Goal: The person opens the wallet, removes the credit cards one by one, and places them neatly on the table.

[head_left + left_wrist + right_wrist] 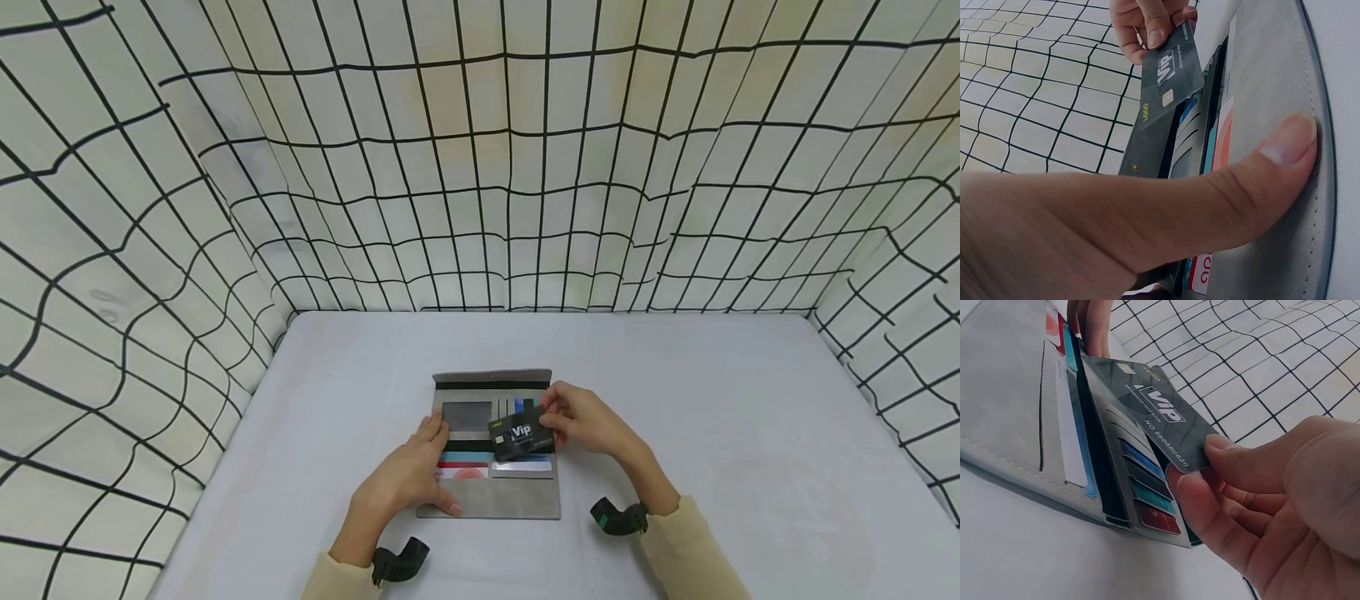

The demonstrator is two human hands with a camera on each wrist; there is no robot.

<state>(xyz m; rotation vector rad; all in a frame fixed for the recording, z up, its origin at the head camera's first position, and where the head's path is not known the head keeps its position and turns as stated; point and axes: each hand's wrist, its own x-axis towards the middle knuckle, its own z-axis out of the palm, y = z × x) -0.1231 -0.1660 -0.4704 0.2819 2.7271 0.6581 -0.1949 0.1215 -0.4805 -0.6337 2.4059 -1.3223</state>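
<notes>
A grey long wallet (pixel 517 502) lies unfolded on the white table, with cards in its slots. My left hand (pixel 408 472) rests on its left side; the thumb (pixel 1241 187) presses on the near flap and the fingers reach along the left edge. Between thumb and fingers, my right hand (pixel 588 422) pinches a black VIP card (pixel 1160 409) by one end. The card is tilted above the middle of the wallet, in front of the card slots on the right. In the right wrist view, its far end is close to the wallet's central opening; whether it touches is unclear.
Red-and-white (pixel 465 472) and white (pixel 525 466) cards sit in the near slots. Blue, dark, teal and red cards (pixel 1157 515) show in the far right slots. The white table (pixel 712 400) extends around the wallet. Black-gridded white walls (pixel 480 167) enclose it.
</notes>
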